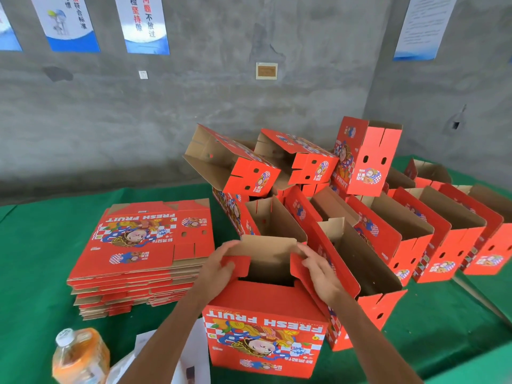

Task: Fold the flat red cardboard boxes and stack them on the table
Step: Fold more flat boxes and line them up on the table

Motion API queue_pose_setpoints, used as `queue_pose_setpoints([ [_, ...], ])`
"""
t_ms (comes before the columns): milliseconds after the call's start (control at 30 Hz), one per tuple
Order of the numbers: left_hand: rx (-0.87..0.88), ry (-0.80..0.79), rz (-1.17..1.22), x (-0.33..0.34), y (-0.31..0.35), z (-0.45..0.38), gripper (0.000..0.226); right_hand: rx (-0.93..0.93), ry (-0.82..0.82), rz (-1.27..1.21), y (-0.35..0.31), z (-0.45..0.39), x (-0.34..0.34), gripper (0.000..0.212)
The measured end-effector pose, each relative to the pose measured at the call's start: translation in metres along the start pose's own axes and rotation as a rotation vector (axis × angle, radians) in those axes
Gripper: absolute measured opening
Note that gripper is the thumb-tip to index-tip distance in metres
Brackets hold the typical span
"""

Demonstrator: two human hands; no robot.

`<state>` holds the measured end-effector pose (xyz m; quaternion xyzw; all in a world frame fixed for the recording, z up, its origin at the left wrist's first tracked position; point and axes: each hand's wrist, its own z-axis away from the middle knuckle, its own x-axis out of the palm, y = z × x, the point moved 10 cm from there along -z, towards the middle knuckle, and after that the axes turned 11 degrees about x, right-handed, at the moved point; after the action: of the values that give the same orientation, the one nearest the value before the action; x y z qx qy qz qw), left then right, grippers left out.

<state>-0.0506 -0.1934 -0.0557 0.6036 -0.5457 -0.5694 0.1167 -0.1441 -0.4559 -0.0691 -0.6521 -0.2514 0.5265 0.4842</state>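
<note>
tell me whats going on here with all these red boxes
A person is folding a red box on the green table. The left hand grips its left flap and the right hand holds the right flap, both over the open top. A flat stack waits at left. Folded boxes crowd the right, some piled on top. A bottle stands near the front edge.

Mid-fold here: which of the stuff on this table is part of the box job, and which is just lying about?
Job:
box being folded, left hand and right hand on its top flaps
flat stack
folded boxes

Lying about:
orange drink bottle
white papers
wall posters
</note>
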Motion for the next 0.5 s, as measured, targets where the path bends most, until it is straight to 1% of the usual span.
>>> queue_pose_setpoints([
  [33, -0.048, 0.051, 0.06, -0.004, -0.004, 0.0, 0.04, 0.058, 0.007, -0.064, 0.003, 0.001, -0.001, 0.033],
  [67, -0.074, 0.086, 0.037, -0.008, -0.006, 0.0, 0.03, 0.119, 0.009, -0.106, 0.008, 0.001, -0.002, 0.038],
  [100, -0.071, 0.092, 0.024, -0.01, -0.005, 0.001, 0.026, 0.119, 0.008, -0.133, 0.008, 0.001, -0.002, 0.045],
  [133, -0.029, 0.059, 0.011, -0.008, -0.002, 0.002, 0.024, 0.046, 0.004, -0.103, 0.0, 0.002, -0.001, 0.045],
  [167, 0.006, 0.007, 0.03, -0.004, 0.0, 0.005, 0.025, -0.029, -0.014, -0.056, -0.011, 0.006, 0.001, 0.039],
  [200, 0.046, -0.053, -0.033, 0.002, 0.003, 0.008, 0.034, -0.077, -0.036, 0.013, -0.017, 0.01, 0.005, 0.032],
  [233, 0.069, -0.086, -0.1, 0.007, 0.004, 0.009, 0.048, -0.088, -0.069, 0.083, -0.017, 0.011, 0.009, 0.032],
  [267, 0.068, -0.101, -0.145, 0.011, 0.005, 0.008, 0.058, -0.082, -0.092, 0.171, -0.013, 0.01, 0.012, 0.043],
  [300, 0.05, -0.097, -0.167, 0.014, 0.005, 0.007, 0.063, -0.066, -0.098, 0.243, -0.009, 0.009, 0.014, 0.054],
  [333, 0.04, -0.075, -0.165, 0.013, 0.007, 0.005, 0.062, -0.049, -0.099, 0.286, -0.007, 0.008, 0.014, 0.057],
  [367, 0.047, -0.042, -0.144, 0.009, 0.01, 0.004, 0.054, -0.056, -0.108, 0.276, -0.009, 0.009, 0.014, 0.052],
  [433, 0.062, 0.014, -0.044, 0.002, 0.009, 0.005, 0.032, -0.083, -0.123, 0.197, -0.012, 0.014, 0.013, 0.034],
  [467, 0.045, 0.031, 0.047, -0.001, 0.006, 0.008, 0.027, -0.071, -0.137, 0.165, -0.01, 0.016, 0.013, 0.028],
  [500, 0.002, 0.047, 0.152, -0.003, 0.004, 0.012, 0.027, -0.054, -0.152, 0.149, -0.009, 0.019, 0.014, 0.026],
])
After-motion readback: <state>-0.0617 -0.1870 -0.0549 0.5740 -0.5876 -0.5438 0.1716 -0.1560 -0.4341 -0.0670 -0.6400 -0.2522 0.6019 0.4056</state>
